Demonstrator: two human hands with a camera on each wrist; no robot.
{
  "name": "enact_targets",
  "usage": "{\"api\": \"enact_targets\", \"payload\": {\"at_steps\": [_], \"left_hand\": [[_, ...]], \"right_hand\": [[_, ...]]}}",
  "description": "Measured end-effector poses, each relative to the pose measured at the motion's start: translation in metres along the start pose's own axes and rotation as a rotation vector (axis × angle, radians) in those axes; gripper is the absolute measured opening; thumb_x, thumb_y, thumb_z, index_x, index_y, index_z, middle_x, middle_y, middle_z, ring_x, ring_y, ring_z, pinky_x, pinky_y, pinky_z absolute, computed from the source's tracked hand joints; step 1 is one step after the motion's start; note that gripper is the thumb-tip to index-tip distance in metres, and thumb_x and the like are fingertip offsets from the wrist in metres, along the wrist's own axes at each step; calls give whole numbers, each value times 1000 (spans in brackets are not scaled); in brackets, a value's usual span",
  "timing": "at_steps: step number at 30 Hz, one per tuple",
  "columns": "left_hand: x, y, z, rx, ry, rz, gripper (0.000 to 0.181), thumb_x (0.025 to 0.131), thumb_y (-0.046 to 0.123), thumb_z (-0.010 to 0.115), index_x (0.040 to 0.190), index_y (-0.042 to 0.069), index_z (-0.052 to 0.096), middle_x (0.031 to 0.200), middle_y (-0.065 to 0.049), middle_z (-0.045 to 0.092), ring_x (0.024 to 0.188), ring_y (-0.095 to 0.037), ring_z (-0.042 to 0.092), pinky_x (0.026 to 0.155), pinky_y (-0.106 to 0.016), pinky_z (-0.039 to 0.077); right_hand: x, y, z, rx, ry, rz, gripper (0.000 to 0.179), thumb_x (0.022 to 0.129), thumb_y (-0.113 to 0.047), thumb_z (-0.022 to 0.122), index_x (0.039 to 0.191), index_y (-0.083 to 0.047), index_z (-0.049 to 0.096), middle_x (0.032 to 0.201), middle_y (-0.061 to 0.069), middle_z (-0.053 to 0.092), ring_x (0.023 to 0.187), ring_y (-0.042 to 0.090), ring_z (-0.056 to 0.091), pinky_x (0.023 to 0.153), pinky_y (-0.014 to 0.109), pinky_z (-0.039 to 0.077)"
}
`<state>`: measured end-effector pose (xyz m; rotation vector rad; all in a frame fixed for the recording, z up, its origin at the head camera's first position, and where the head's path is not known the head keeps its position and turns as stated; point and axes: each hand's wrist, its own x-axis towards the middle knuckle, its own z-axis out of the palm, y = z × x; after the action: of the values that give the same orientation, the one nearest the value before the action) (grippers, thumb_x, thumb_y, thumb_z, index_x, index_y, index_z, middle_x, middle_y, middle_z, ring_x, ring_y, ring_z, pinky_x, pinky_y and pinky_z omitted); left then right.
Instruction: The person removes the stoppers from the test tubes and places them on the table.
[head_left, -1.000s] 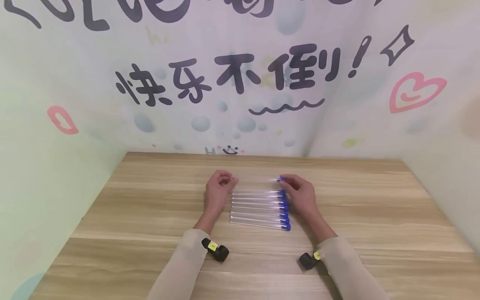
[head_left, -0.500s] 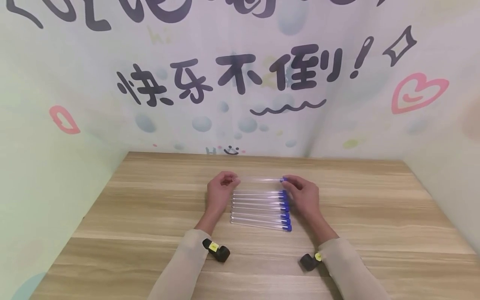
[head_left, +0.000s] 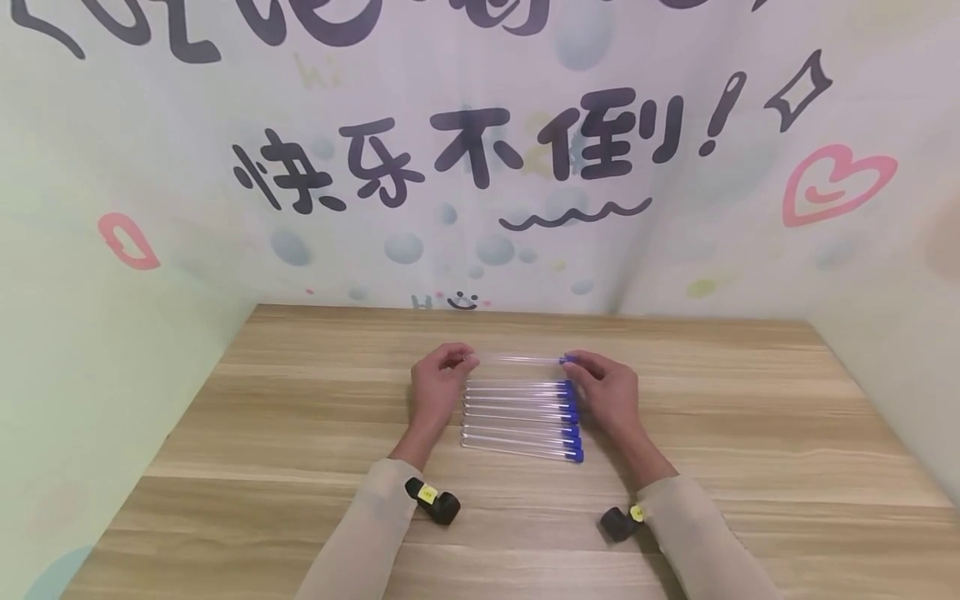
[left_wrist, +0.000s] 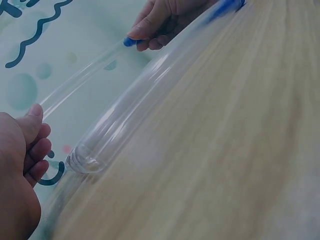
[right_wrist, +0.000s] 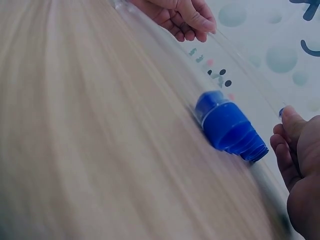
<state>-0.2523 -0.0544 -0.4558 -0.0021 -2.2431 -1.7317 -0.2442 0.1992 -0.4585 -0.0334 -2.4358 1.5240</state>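
A clear test tube (head_left: 517,359) with a blue cap spans the gap between both hands, beyond a row of similar tubes. My left hand (head_left: 437,385) pinches its rounded end between thumb and fingers. At the other end, the right hand (head_left: 609,393) pinches the blue cap (left_wrist: 131,41), which is mostly covered by fingertips in the right wrist view. Several more capped test tubes (head_left: 517,408) lie side by side on the table, caps all to the right. In the left wrist view, the held tube (left_wrist: 80,82) appears raised, apart from the row.
The wood-grain table (head_left: 750,433) reaches back to a white printed cloth (head_left: 375,250) with dark lettering. Pale side walls (head_left: 112,358) border it left and right. Small black cameras with yellow labels sit at both wrists.
The head view has shifted very slightly. Both hands keep their pinch on the same test tube, nearly in place, and the row of tubes lies as before.
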Motion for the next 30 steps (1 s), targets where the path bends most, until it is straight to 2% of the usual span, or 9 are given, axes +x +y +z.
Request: {"api": "enact_targets", "payload": {"at_steps": [13, 20, 25, 30], "left_hand": [[1, -2, 1, -22, 19, 20, 12, 80, 16, 78, 90, 19, 74, 81, 6, 68, 78, -14, 61, 61, -26, 49], [3, 0, -1, -54, 34, 35, 13, 85, 20, 74, 96, 14, 74, 84, 4, 70, 80, -12, 64, 70, -29, 52], [4, 0, -1, -111, 54, 35, 15, 85, 17, 73, 99, 10, 73, 85, 0, 72, 77, -15, 66, 71, -26, 53], [6, -2, -1, -149, 47, 22, 15, 85, 13, 72, 99, 7, 73, 88, -4, 72, 78, -20, 66, 72, -29, 53]], "right_hand": [[-2, -2, -1, -2, 4, -1, 28, 85, -33, 73, 103, -11, 74, 96, 3, 72, 85, 14, 66, 69, 20, 48], [-2, -5, -3, 21, -41, 19, 35, 84, -39, 72, 105, -11, 73, 99, 3, 71, 89, 15, 64, 75, 23, 48], [-3, -5, -2, 68, -86, 47, 34, 84, -38, 73, 106, -11, 73, 100, 3, 71, 94, 16, 62, 81, 26, 47], [-3, -5, -2, 85, -113, 52, 35, 84, -38, 73, 106, -11, 72, 100, 2, 71, 92, 16, 62, 79, 25, 47]]}}
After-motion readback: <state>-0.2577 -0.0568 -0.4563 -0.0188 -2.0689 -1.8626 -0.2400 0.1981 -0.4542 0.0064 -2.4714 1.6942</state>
